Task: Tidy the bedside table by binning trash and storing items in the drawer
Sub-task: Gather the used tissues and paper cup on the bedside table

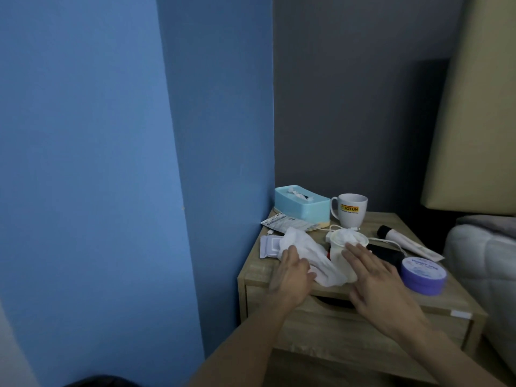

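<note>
A wooden bedside table (255, 270) with a shut drawer (346, 328) holds clutter. A crumpled white tissue (307, 252) lies at the front left, and my left hand (293, 275) rests on its left edge, fingers apart, not clearly gripping. A white paper cup (342, 256) stuffed with tissue lies beside it. My right hand (374, 277) hovers flat over the cup's right side, fingers spread. A purple round tin (423, 275) sits at the front right. A black object (386, 254) is partly hidden behind my right hand.
At the back stand a light blue tissue box (300, 203) and a white mug (350, 210). A white wipes packet (269, 245), a printed sachet (287, 223), a white cable (388, 243) and a black-capped tube (405, 238) also lie there. Blue wall left, bed (483, 263) right.
</note>
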{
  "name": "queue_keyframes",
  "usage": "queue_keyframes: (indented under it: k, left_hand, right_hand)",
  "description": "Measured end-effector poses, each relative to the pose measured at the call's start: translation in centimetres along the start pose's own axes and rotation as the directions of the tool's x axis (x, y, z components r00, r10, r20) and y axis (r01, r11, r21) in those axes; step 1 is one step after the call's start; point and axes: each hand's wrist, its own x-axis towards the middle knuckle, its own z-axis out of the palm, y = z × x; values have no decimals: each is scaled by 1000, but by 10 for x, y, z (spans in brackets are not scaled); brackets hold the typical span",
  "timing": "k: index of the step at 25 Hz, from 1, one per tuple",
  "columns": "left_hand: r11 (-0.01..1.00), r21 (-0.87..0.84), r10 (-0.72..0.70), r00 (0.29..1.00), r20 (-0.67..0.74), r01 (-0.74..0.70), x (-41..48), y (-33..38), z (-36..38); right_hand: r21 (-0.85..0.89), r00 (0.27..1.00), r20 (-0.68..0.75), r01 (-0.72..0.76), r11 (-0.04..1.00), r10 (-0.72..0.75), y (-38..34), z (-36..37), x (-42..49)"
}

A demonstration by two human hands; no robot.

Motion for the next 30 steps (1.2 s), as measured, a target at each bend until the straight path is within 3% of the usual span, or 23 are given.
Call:
queue_keyframes:
  k: [5, 7, 10, 11, 15, 17, 22, 26, 30]
  left_hand:
    - [993, -26, 110, 967, -231, -119, -18, 8, -3]
    - [992, -32, 118, 982, -148, -124, -20, 7, 0]
    - [999, 11, 42, 988, 147, -44, -23, 5, 1]
    - [999, 25, 28, 985, 171, -33, -25, 5, 0]
    - [996, 66, 65, 998, -27, -63, -18, 10, -18]
    - [994, 78, 79, 996, -48, -75, -11, 16, -39]
    - [999, -3, 52, 995, 79, -52, 3, 54, -131]
    - [980, -193, -3, 977, 212, 44, -8, 102, -244]
    - [963, -248, -29, 960, 279, 102, -34, 167, -373]
  right_hand:
    - [10, 1000, 9, -20, 1000, 20, 0, -3, -3]
    - [-7, 1000, 1, -20, 1000, 20, -2, -5, -3]
    - [35, 999, 43, -15, 999, 14, -4, -7, -2]
    - [48, 998, 60, -20, 999, 17, -5, -8, -2]
    - [86, 995, 98, -44, 995, 35, -3, -26, 4]
    - [111, 991, 114, -85, 990, 73, -2, -42, 16]
    - [95, 949, 282, -171, 981, 138, 8, -124, 58]
    - [246, 922, 355, -250, 937, 153, 13, -231, 74]
    - [409, 895, 414, -347, 844, 167, -1, -361, 73]
